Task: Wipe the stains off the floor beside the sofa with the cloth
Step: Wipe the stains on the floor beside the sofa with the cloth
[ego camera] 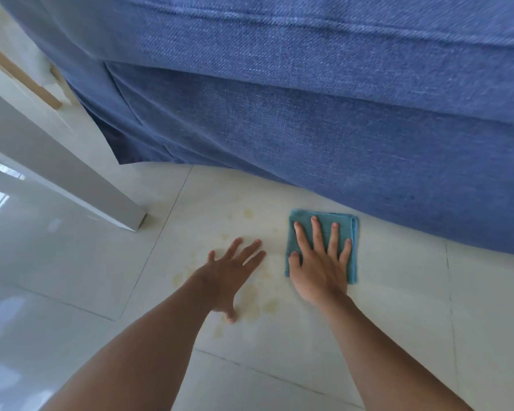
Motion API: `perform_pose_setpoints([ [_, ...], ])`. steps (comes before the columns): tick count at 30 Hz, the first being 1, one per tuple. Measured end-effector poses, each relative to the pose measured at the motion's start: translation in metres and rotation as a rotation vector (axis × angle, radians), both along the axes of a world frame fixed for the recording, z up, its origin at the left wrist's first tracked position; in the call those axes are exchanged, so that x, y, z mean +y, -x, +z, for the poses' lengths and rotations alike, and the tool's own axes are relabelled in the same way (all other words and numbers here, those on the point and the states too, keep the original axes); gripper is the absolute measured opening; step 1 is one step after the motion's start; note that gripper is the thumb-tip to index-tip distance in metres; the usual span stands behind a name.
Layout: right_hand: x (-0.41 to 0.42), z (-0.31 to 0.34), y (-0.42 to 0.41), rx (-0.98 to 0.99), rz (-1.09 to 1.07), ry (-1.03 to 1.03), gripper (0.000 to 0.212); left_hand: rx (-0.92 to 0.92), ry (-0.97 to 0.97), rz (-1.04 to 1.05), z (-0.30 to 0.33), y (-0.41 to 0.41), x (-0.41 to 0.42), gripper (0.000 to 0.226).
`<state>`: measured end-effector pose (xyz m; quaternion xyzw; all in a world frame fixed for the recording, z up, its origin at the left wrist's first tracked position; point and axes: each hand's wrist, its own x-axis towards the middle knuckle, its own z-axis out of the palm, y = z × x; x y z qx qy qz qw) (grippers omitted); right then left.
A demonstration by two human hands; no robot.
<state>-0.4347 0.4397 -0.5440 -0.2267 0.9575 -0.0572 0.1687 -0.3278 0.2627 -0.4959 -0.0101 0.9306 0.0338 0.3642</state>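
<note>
My right hand (319, 264) presses flat on the folded cloth (322, 246) near the sofa (309, 120); my left hand (230, 272) rests spread, empty, on the stains (254, 307). Sweeping left, I risk smearing them wider.

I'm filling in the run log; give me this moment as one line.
right hand flat on folded cloth | left hand open on floor | yellowish stains unwiped | sofa behind
</note>
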Motion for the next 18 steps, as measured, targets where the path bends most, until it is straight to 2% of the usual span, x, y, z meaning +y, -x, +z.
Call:
perform_pose_setpoints([
  [2, 0.02, 0.001, 0.002, 0.003, 0.06, -0.018, 0.067, 0.001, 0.013, -0.031, 0.0, 0.0, -0.002, 0.147],
  [7, -0.006, 0.001, 0.009, -0.02, -0.056, 0.024, 0.066, -0.013, 0.046, -0.12, -0.003, 0.002, -0.006, 0.147],
  [12, 0.011, 0.004, -0.018, -0.069, 0.086, 0.028, 0.066, -0.053, 0.048, -0.183, 0.001, 0.0, -0.009, 0.138],
  [18, 0.007, 0.015, 0.012, -0.204, 0.123, -0.088, 0.067, -0.066, 0.117, -0.345, 0.015, 0.015, -0.02, 0.125],
])
